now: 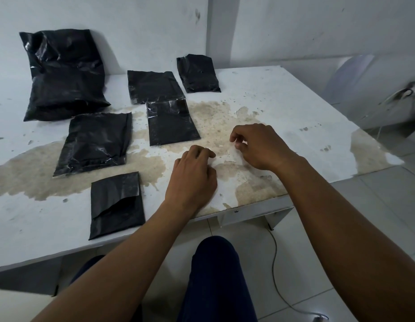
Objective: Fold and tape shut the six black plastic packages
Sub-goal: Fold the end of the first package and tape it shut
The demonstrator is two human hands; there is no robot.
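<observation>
Several black plastic packages lie on the worn white table (283,108). The largest package (64,75) leans against the wall at the back left. Two flat packages (154,86) (197,74) sit at the back centre, another (171,123) in the middle, one (96,144) at the left, and one with a loose flap (116,205) near the front edge. My left hand (192,177) rests on the bare tabletop with fingers curled. My right hand (255,145) hovers just beside it, thumb and finger pinched together; whether they hold clear tape I cannot tell.
The tabletop has large brown patches where the coating has peeled. A white wall stands right behind the table. A pale chair back (373,89) is at the right. A cable (278,275) runs over the tiled floor below, next to my knee (213,263).
</observation>
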